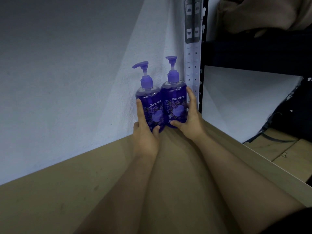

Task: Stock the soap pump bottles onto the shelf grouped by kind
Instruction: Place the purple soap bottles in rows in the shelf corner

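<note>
Shelf board (pixel 84 191), tan and flat, runs from the near edge to the far right corner, where a pale wall (pixel 67 73) meets a perforated upright post (pixel 193 68). Two purple soap pump bottles of one kind stand upright in that corner, side by side and touching or nearly so. Left hand (pixel 145 132) wraps the left bottle (pixel 150 105), its forefinger laid up the left flank and its thumb across the lower front. Right hand (pixel 190 119) wraps the right bottle (pixel 175 102), fingers up the right flank next to the post, thumb at the lower front. Both grips are partly curled round the bodies, neither tight nor fully closed. Whether the bases sit fully on the board cannot be told, as the hands hide them.

Hazards, as judged: tall narrow bottles may tip if released before they are seated or if the withdrawing fingers drag a flank. Right fingers are confined between bottle and post and could snag. Left pump nozzle (pixel 140 65) points left, so it may foul a neighbouring bottle placed later.
</note>
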